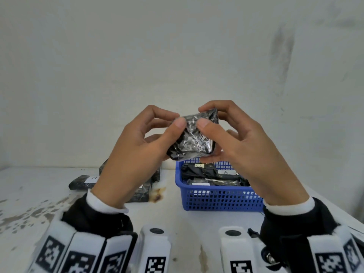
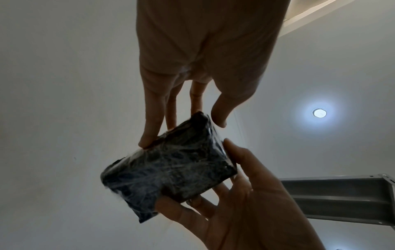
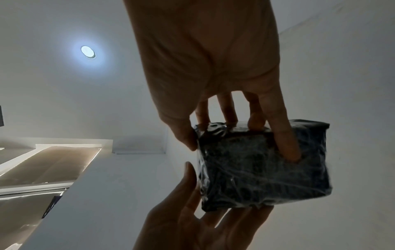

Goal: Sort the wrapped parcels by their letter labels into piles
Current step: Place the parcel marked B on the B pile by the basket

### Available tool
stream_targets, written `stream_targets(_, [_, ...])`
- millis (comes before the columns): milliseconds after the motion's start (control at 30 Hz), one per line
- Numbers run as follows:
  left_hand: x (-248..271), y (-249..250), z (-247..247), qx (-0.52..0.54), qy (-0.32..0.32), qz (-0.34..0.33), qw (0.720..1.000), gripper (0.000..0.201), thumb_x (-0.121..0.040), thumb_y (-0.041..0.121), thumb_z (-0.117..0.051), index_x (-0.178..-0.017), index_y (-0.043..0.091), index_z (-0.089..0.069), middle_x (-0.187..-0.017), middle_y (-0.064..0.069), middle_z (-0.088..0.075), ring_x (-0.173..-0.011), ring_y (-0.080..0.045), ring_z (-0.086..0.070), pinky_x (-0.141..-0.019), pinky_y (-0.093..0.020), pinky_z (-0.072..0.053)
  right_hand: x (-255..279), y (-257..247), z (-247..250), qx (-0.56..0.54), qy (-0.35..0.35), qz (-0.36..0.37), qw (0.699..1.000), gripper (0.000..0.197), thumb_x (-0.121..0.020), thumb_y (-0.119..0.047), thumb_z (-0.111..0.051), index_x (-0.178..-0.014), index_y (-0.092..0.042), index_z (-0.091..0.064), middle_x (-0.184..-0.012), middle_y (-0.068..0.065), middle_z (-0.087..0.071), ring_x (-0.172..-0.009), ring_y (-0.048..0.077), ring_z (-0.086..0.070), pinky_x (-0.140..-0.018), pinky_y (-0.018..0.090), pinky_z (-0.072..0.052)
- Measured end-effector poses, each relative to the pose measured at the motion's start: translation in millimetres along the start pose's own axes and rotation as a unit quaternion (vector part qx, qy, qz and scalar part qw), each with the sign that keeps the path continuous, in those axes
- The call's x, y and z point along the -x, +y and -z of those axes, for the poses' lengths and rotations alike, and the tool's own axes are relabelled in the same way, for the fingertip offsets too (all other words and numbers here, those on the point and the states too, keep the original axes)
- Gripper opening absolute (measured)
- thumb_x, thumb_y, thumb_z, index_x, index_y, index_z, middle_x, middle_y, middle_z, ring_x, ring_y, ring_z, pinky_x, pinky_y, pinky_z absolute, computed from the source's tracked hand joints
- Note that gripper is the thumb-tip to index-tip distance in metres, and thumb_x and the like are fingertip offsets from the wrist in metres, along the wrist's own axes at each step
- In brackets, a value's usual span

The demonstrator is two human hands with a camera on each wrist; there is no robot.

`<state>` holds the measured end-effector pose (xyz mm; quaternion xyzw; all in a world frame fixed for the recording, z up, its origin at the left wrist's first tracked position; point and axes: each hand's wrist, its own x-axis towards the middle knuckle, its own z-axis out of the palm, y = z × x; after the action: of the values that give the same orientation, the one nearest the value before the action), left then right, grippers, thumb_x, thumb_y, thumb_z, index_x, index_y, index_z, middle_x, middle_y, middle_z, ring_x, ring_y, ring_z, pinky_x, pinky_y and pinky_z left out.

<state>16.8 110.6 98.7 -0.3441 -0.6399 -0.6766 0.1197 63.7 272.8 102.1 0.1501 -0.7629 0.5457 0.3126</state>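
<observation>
Black-wrapped parcel (image 1: 194,134), label unseen

Both hands up in front of the chest, above the table (image 1: 177,223), meeting on one parcel (image 1: 194,138). Left hand (image 1: 136,152): thumb on the near face, fingers curled round the far side, palm turned right. Right hand (image 1: 242,152): thumb on the near face next to the left thumb, index over the top edge, other fingers under & behind. Wrists in white cuffs, dark sleeves.
</observation>
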Motion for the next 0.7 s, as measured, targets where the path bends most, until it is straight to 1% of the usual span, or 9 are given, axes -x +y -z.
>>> stream_targets(100, [-0.4,-0.4,-0.1,0.013,-0.010,0.024,1.000,0.038,-0.073,0.051,-0.058,-0.094,0.020,-0.064,-0.084,0.001,-0.070,-0.077,-0.015,-0.068,-0.088,-0.048,-0.057,0.1,1.2,-0.3,0.000,0.017,0.016,1.000,0.016,-0.089,-0.033,-0.070,-0.104,-0.036,-0.068,-0.113,-0.011,-0.065,-0.080,0.044,-0.066,-0.068,0.043,-0.063])
stream_targets(133, [-0.8,-0.3,-0.2,0.018,-0.018,0.040,0.999,0.039,-0.074,0.055,-0.053,-0.094,0.023,-0.062,-0.083,0.002,-0.071,-0.079,-0.017,-0.068,-0.088,-0.046,-0.057,0.6,1.3,-0.3,0.007,0.013,0.026,1.000,0.015,-0.089,-0.031,-0.071,-0.103,-0.036,-0.068,-0.113,-0.011,-0.065,-0.079,0.041,-0.065,-0.071,0.042,-0.062])
stream_targets(200, [-1.3,1.3,0.5,0.030,-0.035,0.083,0.996,0.039,-0.079,0.061,-0.045,-0.093,0.025,-0.055,-0.078,0.005,-0.072,-0.077,-0.022,-0.070,-0.082,-0.043,-0.060,1.3,1.9,-0.9,0.029,-0.003,0.039,0.999,0.018,-0.088,-0.031,-0.073,-0.103,-0.040,-0.068,-0.111,-0.010,-0.065,-0.073,0.026,-0.063,-0.078,0.034,-0.056])
stream_targets(267, [-2.2,1.9,1.8,0.046,-0.044,0.110,0.992,0.025,-0.089,0.052,-0.048,-0.092,0.027,-0.049,-0.078,0.002,-0.072,-0.075,-0.029,-0.071,-0.074,-0.046,-0.061,1.5,2.1,-3.6,0.038,-0.011,0.043,0.998,0.021,-0.084,-0.035,-0.074,-0.102,-0.044,-0.068,-0.116,-0.016,-0.063,-0.078,0.022,-0.060,-0.082,0.030,-0.052])
stream_targets(333, [-2.2,2.4,3.6,0.072,-0.035,0.118,0.990,0.012,-0.093,0.033,-0.055,-0.097,0.028,-0.045,-0.081,-0.001,-0.072,-0.075,-0.030,-0.070,-0.074,-0.049,-0.061,1.4,0.9,-7.9,0.026,-0.008,0.048,0.998,0.024,-0.080,-0.041,-0.070,-0.104,-0.046,-0.067,-0.129,-0.021,-0.058,-0.090,0.024,-0.064,-0.089,0.039,-0.056])
stream_targets(400, [-2.4,2.5,5.8,0.080,-0.019,0.114,0.990,0.027,-0.090,0.021,-0.060,-0.110,0.026,-0.043,-0.089,-0.005,-0.075,-0.079,-0.027,-0.070,-0.078,-0.047,-0.060,0.5,1.7,-8.6,0.001,0.006,0.050,0.999,0.037,-0.082,-0.047,-0.071,-0.118,-0.050,-0.063,-0.134,-0.016,-0.057,-0.104,0.025,-0.067,-0.089,0.045,-0.058])
stream_targets(467, [-2.0,3.0,5.5,0.084,-0.008,0.105,0.991,0.043,-0.087,0.017,-0.064,-0.122,0.025,-0.040,-0.101,-0.011,-0.074,-0.086,-0.022,-0.072,-0.078,-0.040,-0.061,0.7,2.4,-6.2,0.017,0.017,0.057,0.998,0.054,-0.088,-0.038,-0.073,-0.133,-0.059,-0.051,-0.137,-0.021,-0.052,-0.107,0.013,-0.066,-0.091,0.037,-0.058])
stream_targets(533, [-1.7,3.2,4.5,0.092,-0.005,0.102,0.991,0.052,-0.085,0.020,-0.065,-0.129,0.025,-0.038,-0.106,-0.011,-0.073,-0.092,-0.021,-0.073,-0.074,-0.034,-0.061,1.5,3.0,-3.9,0.020,0.016,0.061,0.998,0.066,-0.092,-0.026,-0.071,-0.138,-0.062,-0.042,-0.139,-0.023,-0.050,-0.109,0.009,-0.065,-0.090,0.033,-0.057])
stream_targets(700, [-1.7,2.9,6.5,0.062,-0.010,0.082,0.995,0.072,-0.079,0.024,-0.068,-0.140,0.035,-0.033,-0.122,-0.001,-0.065,-0.094,-0.015,-0.073,-0.083,-0.039,-0.060,0.0,5.2,-2.4,0.003,0.008,0.023,1.000,0.072,-0.088,-0.033,-0.072,-0.145,-0.058,-0.035,-0.141,-0.013,-0.055,-0.116,0.002,-0.063,-0.094,0.028,-0.054])
